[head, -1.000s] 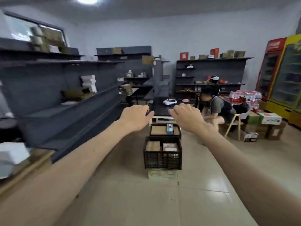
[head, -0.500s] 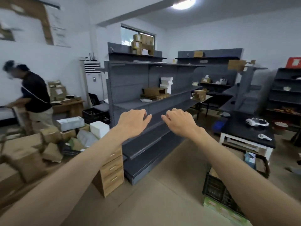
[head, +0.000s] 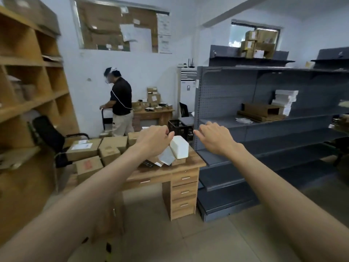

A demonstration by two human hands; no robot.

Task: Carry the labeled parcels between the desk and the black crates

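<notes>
Desk (head: 188, 163) swung into view, white parcel (head: 179, 149) tilted (seemingly), hands empty

two bare forearms, no sleeves; left hand (head: 154, 140), right hand (head: 214, 138) ungloved, no jewellery.

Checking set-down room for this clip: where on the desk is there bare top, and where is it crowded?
Bare wood shows on the desk along its front edge and at the right corner, in front of the white box. The back and left are crowded with cardboard parcels. The grey shelf beside it lies bare near its left end.
</notes>
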